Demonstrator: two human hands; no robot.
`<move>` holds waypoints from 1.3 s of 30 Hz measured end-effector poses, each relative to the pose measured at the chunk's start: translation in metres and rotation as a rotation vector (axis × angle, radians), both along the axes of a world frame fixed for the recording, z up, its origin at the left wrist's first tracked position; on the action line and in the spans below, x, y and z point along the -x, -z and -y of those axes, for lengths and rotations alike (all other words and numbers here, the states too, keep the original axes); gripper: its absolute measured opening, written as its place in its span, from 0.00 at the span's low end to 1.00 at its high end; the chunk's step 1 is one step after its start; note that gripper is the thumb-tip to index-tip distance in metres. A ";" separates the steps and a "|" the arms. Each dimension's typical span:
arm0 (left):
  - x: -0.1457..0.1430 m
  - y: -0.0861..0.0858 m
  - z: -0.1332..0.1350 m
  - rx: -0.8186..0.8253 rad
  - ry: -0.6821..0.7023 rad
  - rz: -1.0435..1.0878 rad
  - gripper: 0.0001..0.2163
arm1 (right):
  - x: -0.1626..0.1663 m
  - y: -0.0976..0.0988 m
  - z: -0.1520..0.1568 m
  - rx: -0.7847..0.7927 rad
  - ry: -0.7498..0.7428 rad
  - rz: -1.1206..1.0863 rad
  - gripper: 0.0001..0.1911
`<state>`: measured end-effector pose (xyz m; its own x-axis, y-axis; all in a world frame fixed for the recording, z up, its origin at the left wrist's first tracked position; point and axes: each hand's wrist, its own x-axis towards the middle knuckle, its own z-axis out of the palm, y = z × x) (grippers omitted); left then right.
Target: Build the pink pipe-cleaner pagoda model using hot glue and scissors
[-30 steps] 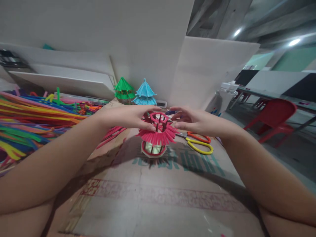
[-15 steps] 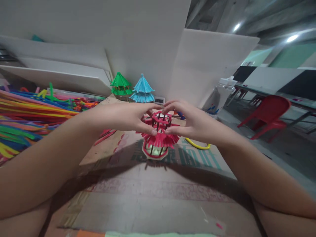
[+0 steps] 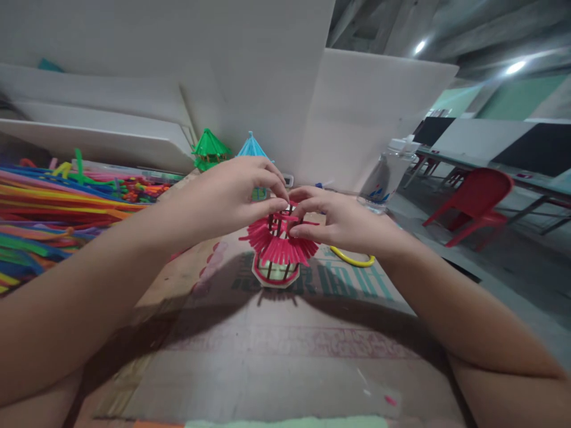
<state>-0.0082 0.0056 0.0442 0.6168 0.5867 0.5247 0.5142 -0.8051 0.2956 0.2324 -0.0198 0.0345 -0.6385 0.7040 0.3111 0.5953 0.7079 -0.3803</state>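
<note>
A pink pavilion model (image 3: 281, 251) made of fuzzy craft stems stands upright in front of me. It has a fringed lower roof, dark posts and an eight-sided base (image 3: 275, 280). My left hand (image 3: 243, 193) is closed at its upper rim, with thumb and forefinger pinched together there. On the right side, my right hand (image 3: 341, 221) is closed around the upper posts and ring, its thumb just above the fringe. The fingers hide part of the top ring.
Behind stand a green pavilion (image 3: 209, 145) and a partly hidden blue pavilion (image 3: 251, 145). Bundles of coloured craft stems (image 3: 57, 202) lie at left. A yellow ring (image 3: 352, 259) and a clear pump bottle (image 3: 388, 172) are at right. Cardboard (image 3: 276, 380) covers the tabletop.
My left hand has risen from the fringed roof to the upper rim. My right thumb has moved up slightly off the fringe. The view has shifted a little.
</note>
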 end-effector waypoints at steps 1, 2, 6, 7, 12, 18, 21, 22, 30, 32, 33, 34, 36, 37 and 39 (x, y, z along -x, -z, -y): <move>-0.003 0.000 0.003 -0.008 0.000 0.002 0.10 | 0.000 0.000 0.000 0.002 -0.003 -0.001 0.06; -0.006 0.000 0.005 -0.015 -0.003 0.003 0.09 | -0.001 -0.001 0.000 0.003 -0.008 -0.001 0.06; -0.011 0.004 0.011 -0.079 -0.008 -0.044 0.09 | -0.001 -0.002 -0.001 0.008 -0.007 0.003 0.05; -0.012 0.006 0.012 -0.107 -0.007 -0.061 0.09 | -0.001 -0.002 -0.001 0.014 -0.001 0.005 0.04; -0.013 0.012 0.012 -0.277 0.040 -0.095 0.11 | 0.001 -0.002 -0.001 0.042 0.004 -0.034 0.03; -0.014 0.014 0.011 -0.411 0.069 -0.134 0.10 | -0.001 -0.002 -0.002 0.063 -0.021 -0.071 0.03; -0.014 0.014 0.011 -0.431 0.074 -0.150 0.10 | 0.000 -0.003 -0.002 0.063 -0.017 -0.067 0.03; -0.013 0.014 0.011 -0.434 0.074 -0.158 0.10 | 0.000 -0.003 -0.001 0.065 -0.016 -0.066 0.03; -0.013 0.012 0.011 -0.477 0.103 -0.183 0.11 | 0.001 -0.003 -0.001 0.072 -0.023 -0.064 0.03; -0.013 0.013 0.010 -0.483 0.109 -0.180 0.11 | 0.001 -0.003 -0.001 0.077 -0.021 -0.062 0.03; -0.013 0.013 0.009 -0.487 0.111 -0.181 0.10 | 0.001 -0.003 -0.001 0.079 -0.020 -0.058 0.03; -0.013 0.013 0.009 -0.494 0.112 -0.184 0.10 | 0.001 -0.003 -0.001 0.080 -0.018 -0.054 0.03; -0.012 0.013 0.008 -0.519 0.115 -0.195 0.10 | 0.001 -0.003 -0.001 0.079 -0.016 -0.046 0.04; -0.012 0.014 0.008 -0.532 0.116 -0.202 0.11 | 0.001 -0.003 -0.001 0.078 -0.016 -0.043 0.04; -0.012 0.013 0.008 -0.539 0.118 -0.212 0.12 | 0.001 -0.003 -0.001 0.075 -0.023 -0.037 0.04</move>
